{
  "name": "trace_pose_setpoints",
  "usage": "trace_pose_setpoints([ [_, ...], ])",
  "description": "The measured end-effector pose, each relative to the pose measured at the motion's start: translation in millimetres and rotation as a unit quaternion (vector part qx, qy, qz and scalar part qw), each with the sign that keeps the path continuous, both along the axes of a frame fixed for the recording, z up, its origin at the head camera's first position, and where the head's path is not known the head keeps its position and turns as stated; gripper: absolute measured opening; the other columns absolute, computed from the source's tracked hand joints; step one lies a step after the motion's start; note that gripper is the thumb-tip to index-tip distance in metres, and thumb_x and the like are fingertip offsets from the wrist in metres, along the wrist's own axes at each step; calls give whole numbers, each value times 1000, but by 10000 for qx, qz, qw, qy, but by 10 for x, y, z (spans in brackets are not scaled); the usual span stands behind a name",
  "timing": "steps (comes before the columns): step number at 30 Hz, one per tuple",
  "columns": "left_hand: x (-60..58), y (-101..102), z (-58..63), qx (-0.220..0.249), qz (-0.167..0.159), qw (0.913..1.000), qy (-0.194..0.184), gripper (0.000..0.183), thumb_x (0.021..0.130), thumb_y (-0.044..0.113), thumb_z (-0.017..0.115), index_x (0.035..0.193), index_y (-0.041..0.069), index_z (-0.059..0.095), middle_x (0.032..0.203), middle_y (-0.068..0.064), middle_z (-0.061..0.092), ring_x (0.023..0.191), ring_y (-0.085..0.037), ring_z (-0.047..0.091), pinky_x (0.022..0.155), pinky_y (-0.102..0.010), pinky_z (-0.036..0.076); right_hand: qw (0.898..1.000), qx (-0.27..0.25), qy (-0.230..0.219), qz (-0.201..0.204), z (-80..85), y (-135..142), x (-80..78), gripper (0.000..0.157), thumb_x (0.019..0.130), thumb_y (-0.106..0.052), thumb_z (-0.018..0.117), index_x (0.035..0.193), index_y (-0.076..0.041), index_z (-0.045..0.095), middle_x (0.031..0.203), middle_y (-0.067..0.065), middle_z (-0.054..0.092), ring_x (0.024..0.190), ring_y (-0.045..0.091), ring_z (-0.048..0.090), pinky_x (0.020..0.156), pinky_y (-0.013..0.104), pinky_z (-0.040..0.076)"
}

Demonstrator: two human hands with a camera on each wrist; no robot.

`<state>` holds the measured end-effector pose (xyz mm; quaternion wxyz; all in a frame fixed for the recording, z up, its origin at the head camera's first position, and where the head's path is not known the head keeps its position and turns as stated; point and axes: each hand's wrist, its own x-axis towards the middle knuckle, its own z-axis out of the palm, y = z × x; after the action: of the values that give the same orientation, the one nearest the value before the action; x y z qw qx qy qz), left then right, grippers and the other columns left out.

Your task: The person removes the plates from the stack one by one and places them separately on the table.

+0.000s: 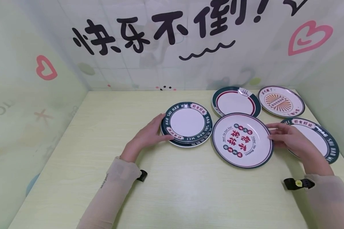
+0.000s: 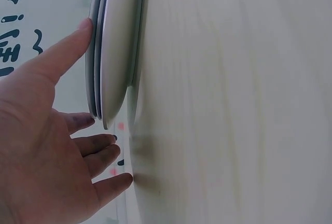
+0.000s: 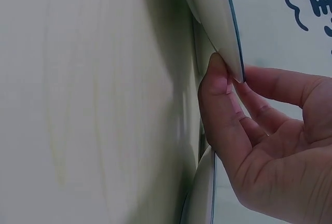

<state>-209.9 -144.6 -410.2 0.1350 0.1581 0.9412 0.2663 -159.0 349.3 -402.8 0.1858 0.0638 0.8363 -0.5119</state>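
Observation:
My left hand [image 1: 147, 133] rests at the left edge of a stack of plates [image 1: 187, 122] with dark green lettered rims. In the left wrist view its thumb touches the edges of the stacked plates [image 2: 111, 53], while the other fingers extend fairly straight beside and below them. My right hand [image 1: 295, 141] pinches the right rim of a white plate [image 1: 242, 140] with red characters and a thin dark edge. That plate is raised off the table in the right wrist view, thumb on one side of the rim and a finger on the other.
Behind the held plate lies a green-rimmed plate [image 1: 236, 101] with a red ring. An orange sunburst plate [image 1: 281, 101] sits at the back right corner. Another green lettered plate [image 1: 318, 140] is partly behind my right hand. Printed walls border the pale wooden table [image 1: 189, 190].

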Motion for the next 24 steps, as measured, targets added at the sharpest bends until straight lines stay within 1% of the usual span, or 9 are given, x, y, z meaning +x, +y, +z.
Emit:
trace_pose_setpoints([
  [3,-3,3,1,8,-7,10000,-5,107,85,60,70,161,13,11,169,-9,15,156,-28,17,127,-49,23,9998,169,-20,61,6,8,11,44,99,-13,61,140,-11,47,94,-15,61,84,6,64,78,21,61],
  [5,0,3,5,4,-10,10000,-6,107,85,60,70,161,13,11,168,-9,15,156,-29,17,127,-49,23,9996,248,-26,119,10,16,19,48,99,-12,60,143,-4,42,95,-14,60,84,7,64,78,22,61],
  [6,1,4,7,2,-3,10000,-11,107,85,60,70,161,13,11,168,-9,15,156,-29,17,127,-49,23,9995,278,-39,148,12,21,24,49,99,-12,60,143,-2,41,95,-13,60,84,7,64,78,22,61],
  [10,4,6,13,-5,3,10000,-13,107,85,59,70,161,13,11,168,-10,15,156,-29,17,127,-50,23,9991,321,-96,267,22,43,45,49,99,-12,60,142,1,41,96,-10,61,84,9,65,78,23,61],
  [15,4,9,21,9,-11,10000,-17,107,85,58,71,161,12,12,168,-10,16,156,-30,17,127,-50,23,9977,442,-235,457,33,63,59,53,99,-12,60,144,3,38,101,-5,62,85,9,65,78,23,61],
  [21,5,11,23,-1,-23,10000,-5,107,84,58,71,161,12,12,168,-11,16,156,-30,17,127,-50,23,9957,619,-294,628,30,68,50,54,99,-8,57,145,9,34,103,0,62,84,10,64,76,24,61],
  [24,3,9,15,-9,-21,10000,-3,107,85,59,71,161,12,11,168,-11,15,156,-30,17,127,-50,23,9942,760,-313,695,39,59,54,53,99,-6,55,144,10,33,105,5,61,84,11,62,75,24,61],
])
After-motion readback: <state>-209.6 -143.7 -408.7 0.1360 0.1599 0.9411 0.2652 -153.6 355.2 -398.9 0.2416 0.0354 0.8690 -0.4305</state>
